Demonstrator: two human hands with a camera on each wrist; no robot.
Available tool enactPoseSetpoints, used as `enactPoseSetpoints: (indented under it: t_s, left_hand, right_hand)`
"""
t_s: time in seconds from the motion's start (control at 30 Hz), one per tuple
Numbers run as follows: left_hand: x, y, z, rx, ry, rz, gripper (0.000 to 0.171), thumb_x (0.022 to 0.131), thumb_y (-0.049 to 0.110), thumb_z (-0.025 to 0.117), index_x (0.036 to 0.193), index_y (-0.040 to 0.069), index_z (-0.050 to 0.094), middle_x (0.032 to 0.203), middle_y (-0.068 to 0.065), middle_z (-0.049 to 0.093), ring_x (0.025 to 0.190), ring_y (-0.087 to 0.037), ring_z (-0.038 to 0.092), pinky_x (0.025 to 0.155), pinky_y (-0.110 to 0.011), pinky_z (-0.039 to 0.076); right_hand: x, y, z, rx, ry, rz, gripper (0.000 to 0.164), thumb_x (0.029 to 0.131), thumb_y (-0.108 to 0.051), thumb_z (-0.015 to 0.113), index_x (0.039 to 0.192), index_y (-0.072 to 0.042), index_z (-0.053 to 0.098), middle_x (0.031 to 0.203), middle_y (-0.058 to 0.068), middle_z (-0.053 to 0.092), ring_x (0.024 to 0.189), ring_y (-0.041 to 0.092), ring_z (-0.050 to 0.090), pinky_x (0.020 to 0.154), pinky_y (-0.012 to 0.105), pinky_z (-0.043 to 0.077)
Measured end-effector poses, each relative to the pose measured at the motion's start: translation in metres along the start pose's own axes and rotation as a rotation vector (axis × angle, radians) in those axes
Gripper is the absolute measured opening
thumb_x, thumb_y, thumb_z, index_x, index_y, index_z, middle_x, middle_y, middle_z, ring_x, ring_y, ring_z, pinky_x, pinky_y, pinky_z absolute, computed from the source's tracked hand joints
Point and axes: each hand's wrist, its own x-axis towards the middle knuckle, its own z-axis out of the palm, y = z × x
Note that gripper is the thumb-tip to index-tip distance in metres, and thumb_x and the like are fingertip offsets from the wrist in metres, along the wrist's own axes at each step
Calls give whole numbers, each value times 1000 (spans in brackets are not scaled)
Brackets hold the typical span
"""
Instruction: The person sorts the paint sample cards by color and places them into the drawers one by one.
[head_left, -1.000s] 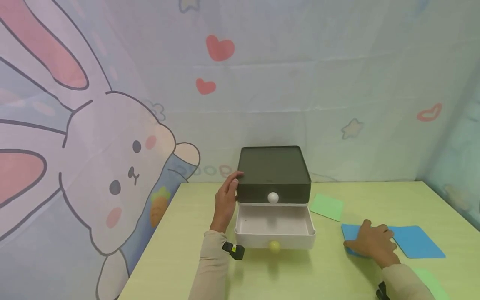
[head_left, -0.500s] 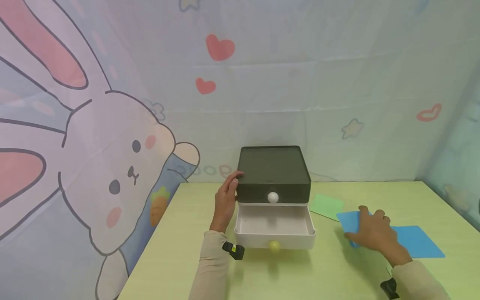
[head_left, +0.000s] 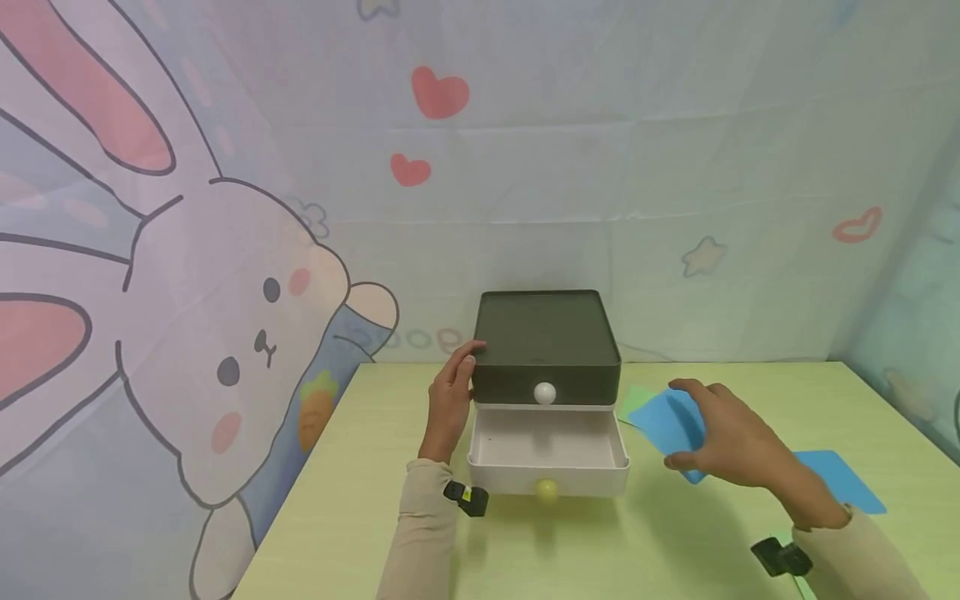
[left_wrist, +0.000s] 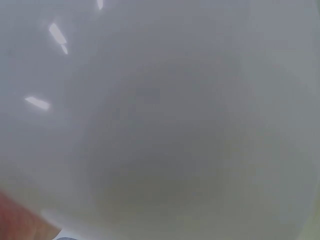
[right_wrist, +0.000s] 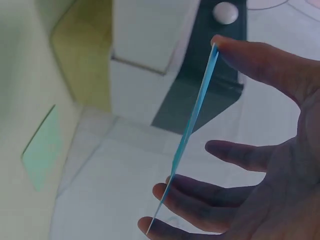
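A small desktop drawer box (head_left: 547,333) with a dark top section stands in the middle of the table. Its lower white drawer (head_left: 551,479), with a yellow knob, is pulled out, and no contents show in it. My left hand (head_left: 448,408) rests against the box's left side, fingertips at the top edge. Right of the drawer, my right hand (head_left: 738,437) holds a thin blue card (head_left: 671,425) above the table. In the right wrist view the blue card (right_wrist: 192,117) appears edge-on between the thumb and the fingertips.
A green card (head_left: 630,402) lies beside the box, partly hidden by the raised blue one. Another blue card (head_left: 843,482) lies behind the right forearm, and a green piece (head_left: 804,587) peeks out below the right wrist. A printed rabbit curtain (head_left: 637,167) hangs behind the table.
My right hand has lifted a blue card off the table and carried it left and up toward the drawer box. The left hand and the drawer stay as they were.
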Motion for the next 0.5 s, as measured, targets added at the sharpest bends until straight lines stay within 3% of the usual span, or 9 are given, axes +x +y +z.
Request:
enactPoseSetpoints:
  t_s: [0.13, 0.37, 0.43, 0.5]
  left_hand:
    - [-1, 6, 0, 9, -11, -18, 37, 109, 33, 40, 138, 22, 61, 151, -8, 53, 134, -33, 55, 101, -57, 51]
    - [-17, 39, -4, 12, -23, -7, 36, 109, 25, 41, 136, 14, 61, 149, -11, 54, 132, -34, 56, 102, -57, 51]
    - [-18, 40, -4, 13, -11, -6, 35, 109, 24, 41, 135, 14, 62, 148, -12, 56, 130, -34, 57, 101, -57, 51]
    - [-13, 29, -3, 7, 0, 3, 35, 109, 30, 41, 134, 19, 63, 146, -9, 57, 128, -32, 59, 100, -56, 52]
  right_hand:
    - [-1, -17, -7, 36, -24, -52, 97, 63, -35, 92, 143, -6, 45, 126, 29, 57, 99, 38, 59, 68, 47, 55]
    - [-1, -37, -9, 141, -119, -187, 90, 63, -34, 93, 139, -9, 51, 126, 16, 64, 100, 29, 60, 71, 38, 53]
    - [0, -40, -5, 172, -167, -239, 91, 65, -36, 92, 141, -11, 49, 129, 15, 63, 104, 28, 60, 73, 37, 53]
    - [2, -43, 4, 197, -207, -298, 90, 67, -36, 91, 144, -14, 48, 134, 13, 61, 107, 27, 58, 76, 35, 53]
